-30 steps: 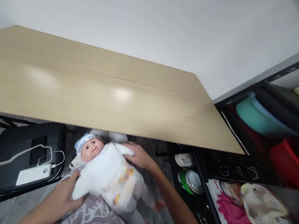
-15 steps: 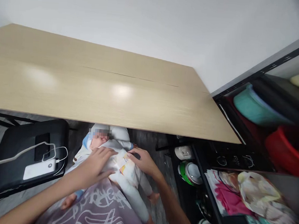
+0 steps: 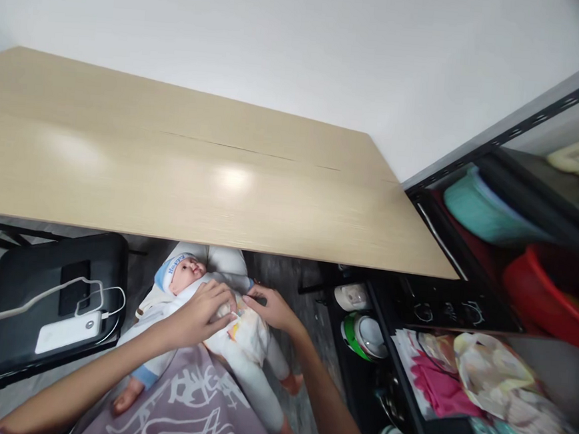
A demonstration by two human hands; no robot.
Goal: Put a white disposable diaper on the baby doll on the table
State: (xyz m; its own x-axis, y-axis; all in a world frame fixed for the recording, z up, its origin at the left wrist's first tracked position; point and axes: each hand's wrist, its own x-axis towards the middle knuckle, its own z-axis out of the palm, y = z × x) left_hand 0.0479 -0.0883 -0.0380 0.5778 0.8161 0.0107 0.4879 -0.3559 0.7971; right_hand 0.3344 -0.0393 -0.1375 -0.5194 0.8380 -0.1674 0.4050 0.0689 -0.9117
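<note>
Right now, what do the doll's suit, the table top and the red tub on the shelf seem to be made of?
Doll's suit: soft white fabric, probably cotton; it creases.
Table top: pale wood-grain laminate, semi-gloss; it reflects lamps.
Red tub: likely smooth moulded plastic; blurred.

Doll (image 3: pixel 221 318) laid back; both hands now meet on chest.

— That doll (image 3: pixel 239 347) is wearing white, with a blue-and-white cap (image 3: pixel 171 269)?

— Yes, lying on purple cloth (image 3: pixel 194 410) showing white scribbles. The table (image 3: pixel 172 174) is looking pale wood, the tubs (image 3: pixel 485 209) teal and red.
</note>
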